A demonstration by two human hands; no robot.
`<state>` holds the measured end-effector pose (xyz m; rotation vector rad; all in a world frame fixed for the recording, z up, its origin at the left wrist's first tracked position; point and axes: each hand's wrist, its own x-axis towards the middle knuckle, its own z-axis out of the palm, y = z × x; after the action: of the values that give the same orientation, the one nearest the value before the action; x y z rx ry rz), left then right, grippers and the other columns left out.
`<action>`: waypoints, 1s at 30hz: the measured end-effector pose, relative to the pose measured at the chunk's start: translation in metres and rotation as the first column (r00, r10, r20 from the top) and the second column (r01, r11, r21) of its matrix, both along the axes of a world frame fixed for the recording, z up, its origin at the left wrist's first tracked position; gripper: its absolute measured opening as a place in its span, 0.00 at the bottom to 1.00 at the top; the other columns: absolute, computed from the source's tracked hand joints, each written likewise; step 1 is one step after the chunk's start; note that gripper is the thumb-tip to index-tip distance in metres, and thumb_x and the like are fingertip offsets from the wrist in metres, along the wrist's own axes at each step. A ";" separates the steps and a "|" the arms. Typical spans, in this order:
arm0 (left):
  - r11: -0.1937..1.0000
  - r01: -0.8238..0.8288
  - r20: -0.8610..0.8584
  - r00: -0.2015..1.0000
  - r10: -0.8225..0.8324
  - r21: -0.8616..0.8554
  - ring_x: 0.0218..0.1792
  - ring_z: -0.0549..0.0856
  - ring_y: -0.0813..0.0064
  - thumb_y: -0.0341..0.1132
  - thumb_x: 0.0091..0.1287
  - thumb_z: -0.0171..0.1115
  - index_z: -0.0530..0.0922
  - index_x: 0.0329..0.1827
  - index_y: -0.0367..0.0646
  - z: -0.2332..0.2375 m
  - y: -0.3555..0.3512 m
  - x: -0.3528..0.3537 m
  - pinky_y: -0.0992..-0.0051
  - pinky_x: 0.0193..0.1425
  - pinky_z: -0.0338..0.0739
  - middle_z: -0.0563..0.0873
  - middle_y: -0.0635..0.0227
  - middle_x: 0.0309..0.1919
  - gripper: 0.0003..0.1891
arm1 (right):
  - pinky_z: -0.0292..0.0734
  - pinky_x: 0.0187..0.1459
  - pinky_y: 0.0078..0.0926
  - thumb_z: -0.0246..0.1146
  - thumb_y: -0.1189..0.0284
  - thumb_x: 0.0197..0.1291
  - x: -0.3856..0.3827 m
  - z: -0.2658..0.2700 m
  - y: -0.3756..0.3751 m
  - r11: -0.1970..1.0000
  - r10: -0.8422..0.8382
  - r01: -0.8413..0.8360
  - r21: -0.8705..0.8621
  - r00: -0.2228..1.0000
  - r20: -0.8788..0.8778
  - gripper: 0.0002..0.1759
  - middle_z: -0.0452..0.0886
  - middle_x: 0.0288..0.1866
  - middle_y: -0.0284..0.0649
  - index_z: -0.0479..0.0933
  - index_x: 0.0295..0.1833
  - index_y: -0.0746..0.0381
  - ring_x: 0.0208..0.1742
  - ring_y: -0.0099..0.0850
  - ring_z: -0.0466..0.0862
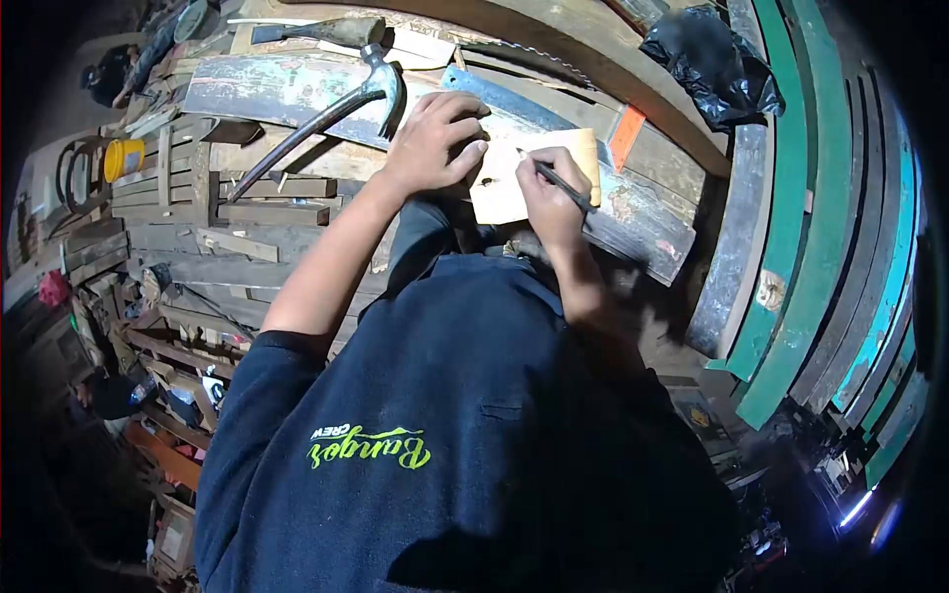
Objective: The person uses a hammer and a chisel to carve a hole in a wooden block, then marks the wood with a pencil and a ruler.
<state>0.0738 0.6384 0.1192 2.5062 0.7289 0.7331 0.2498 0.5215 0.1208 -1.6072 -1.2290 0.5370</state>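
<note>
My right hand [554, 193] is closed around a dark pencil [563, 184], its tip touching the face of a pale wooden piece [502, 205]. A dark knot or hole marks that piece near its left side, and its right edge looks rounded. With curled fingers, my left hand [435, 143] grips the left edge of the pale piece; its fingertips are partly hidden. Just beyond both hands lies a try square with an orange handle [625, 136] and a blue-grey blade [509, 102]. To the left of my left hand rests a claw hammer [326, 127].
Under the work lies a worn, paint-flecked plank [267, 87]. A wooden-handled chisel [326, 32] is behind the hammer. Green boards [791, 287] and a black plastic bag [712, 64] are at right. A yellow bucket [125, 158] stands at left among wood scraps.
</note>
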 end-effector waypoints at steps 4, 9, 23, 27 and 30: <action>1.000 0.005 0.010 1.000 -0.005 0.001 0.58 0.79 0.61 0.39 0.60 0.65 0.81 0.37 0.42 0.001 0.000 0.001 0.58 0.66 0.69 0.82 0.63 0.51 0.10 | 0.78 0.30 0.32 0.68 0.78 0.56 -0.002 0.005 0.002 0.998 0.022 -0.025 0.058 0.998 0.057 0.06 0.81 0.27 0.46 0.77 0.36 0.64 0.27 0.40 0.84; 1.000 -0.003 -0.003 1.000 0.002 -0.005 0.58 0.80 0.61 0.38 0.60 0.65 0.81 0.36 0.42 0.004 -0.001 0.001 0.58 0.66 0.69 0.83 0.63 0.51 0.09 | 0.77 0.29 0.30 0.67 0.79 0.56 0.012 0.004 0.001 0.996 -0.081 0.081 0.028 0.997 0.011 0.06 0.81 0.26 0.45 0.76 0.35 0.66 0.26 0.37 0.84; 1.000 0.006 -0.020 1.000 -0.006 -0.015 0.57 0.79 0.59 0.38 0.60 0.64 0.81 0.36 0.42 0.004 0.000 0.001 0.58 0.65 0.69 0.82 0.62 0.51 0.09 | 0.75 0.28 0.30 0.69 0.76 0.58 0.028 -0.004 -0.003 0.983 -0.178 0.175 0.048 0.981 0.071 0.07 0.80 0.24 0.44 0.76 0.35 0.65 0.24 0.36 0.82; 1.000 0.003 -0.024 1.000 -0.004 -0.007 0.57 0.79 0.57 0.38 0.60 0.64 0.81 0.35 0.42 0.003 0.000 0.001 0.58 0.65 0.69 0.82 0.62 0.51 0.09 | 0.75 0.28 0.30 0.69 0.76 0.57 0.035 -0.004 -0.003 0.983 -0.177 0.174 0.056 0.983 0.056 0.08 0.80 0.23 0.44 0.76 0.35 0.65 0.24 0.34 0.82; 1.000 0.003 -0.042 0.999 -0.003 -0.009 0.57 0.79 0.57 0.38 0.60 0.64 0.81 0.35 0.41 0.005 0.000 0.001 0.58 0.64 0.69 0.82 0.62 0.51 0.09 | 0.75 0.28 0.30 0.69 0.78 0.56 0.031 -0.004 -0.001 0.982 -0.153 0.144 0.124 0.986 0.070 0.07 0.80 0.23 0.44 0.76 0.34 0.65 0.24 0.36 0.83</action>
<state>0.0752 0.6381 0.1241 2.5205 0.7411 0.6770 0.2807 0.5205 0.1166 -1.6168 -1.1657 0.3031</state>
